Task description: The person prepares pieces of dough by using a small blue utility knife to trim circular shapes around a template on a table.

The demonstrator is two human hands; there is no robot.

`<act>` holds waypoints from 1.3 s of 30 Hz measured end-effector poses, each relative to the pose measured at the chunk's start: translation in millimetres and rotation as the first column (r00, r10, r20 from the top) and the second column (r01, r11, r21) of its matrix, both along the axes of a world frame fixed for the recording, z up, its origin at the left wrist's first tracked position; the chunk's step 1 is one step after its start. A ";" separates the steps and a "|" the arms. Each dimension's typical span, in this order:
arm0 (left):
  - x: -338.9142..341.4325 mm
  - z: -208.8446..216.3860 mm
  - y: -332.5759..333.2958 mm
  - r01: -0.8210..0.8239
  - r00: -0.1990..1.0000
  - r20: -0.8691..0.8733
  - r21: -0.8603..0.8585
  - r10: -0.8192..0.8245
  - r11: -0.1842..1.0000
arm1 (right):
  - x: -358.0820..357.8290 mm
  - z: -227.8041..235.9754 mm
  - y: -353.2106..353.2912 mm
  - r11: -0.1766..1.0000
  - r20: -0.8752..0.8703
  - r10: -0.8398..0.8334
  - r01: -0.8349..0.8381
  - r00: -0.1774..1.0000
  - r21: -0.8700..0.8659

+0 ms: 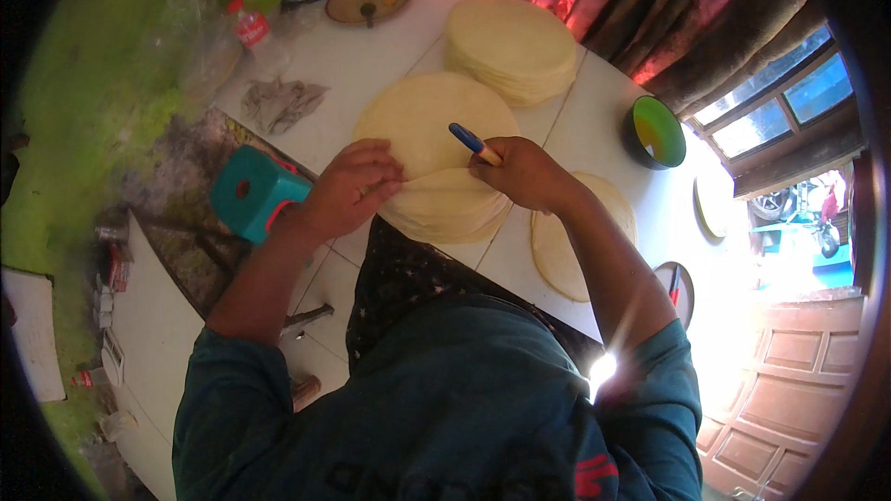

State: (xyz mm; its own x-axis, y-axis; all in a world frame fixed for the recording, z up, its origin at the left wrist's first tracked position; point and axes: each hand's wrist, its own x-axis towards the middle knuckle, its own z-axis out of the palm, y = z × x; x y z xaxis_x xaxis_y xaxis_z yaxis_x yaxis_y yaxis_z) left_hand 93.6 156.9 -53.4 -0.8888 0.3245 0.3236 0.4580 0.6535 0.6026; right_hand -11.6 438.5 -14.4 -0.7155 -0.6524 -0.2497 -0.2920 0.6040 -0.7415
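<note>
A stack of thin, round, pale-yellow dough sheets (pixel 441 121) lies on the white table in front of me. At its left edge is my left hand (pixel 357 187), fingers bent and thumb at the rim of an upper sheet. Along the near side that sheet's edge is lifted in a fold. My right hand (pixel 524 174) closes round a slim tool with a blue-and-tan handle (pixel 476 143), at the stack's right side. The blue end points away to the left; the tool's other end is hidden by the hand. Behind stands a taller stack of round sheets (pixel 510 46).
More flat round dough (pixel 583 237) lies under my right forearm. A green bowl (pixel 654 133) stands at the right. Far left are a crumpled cloth (pixel 281 104), a red-capped bottle (pixel 260 37) and a glass lid (pixel 368 0). A teal stool (pixel 255 190) is below the table's left edge.
</note>
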 end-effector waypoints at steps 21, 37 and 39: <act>-32.2 4.8 4.7 0.032 0.999 -0.036 -0.224 -0.041 0.974 | 34.9 -19.4 -45.8 0.991 -0.342 0.100 -0.064 0.934 0.115; -89.3 38.8 -26.8 0.109 0.984 0.147 -0.062 -0.099 0.992 | 16.3 2.4 -2.9 0.990 -0.336 0.020 0.029 0.942 0.139; -99.1 44.7 -32.4 0.003 0.941 0.339 -0.003 -0.001 1.000 | -2.2 20.2 -3.9 0.981 -0.271 -0.048 0.097 0.961 0.171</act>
State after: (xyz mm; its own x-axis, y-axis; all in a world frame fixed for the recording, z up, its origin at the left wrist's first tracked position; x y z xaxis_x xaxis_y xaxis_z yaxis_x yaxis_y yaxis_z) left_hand -5.5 124.5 -8.8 -0.9450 0.3269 0.0025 0.2286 0.6551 0.7201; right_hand -13.8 434.7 5.8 -0.8154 -0.5580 -0.1543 -0.4130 0.7475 -0.5203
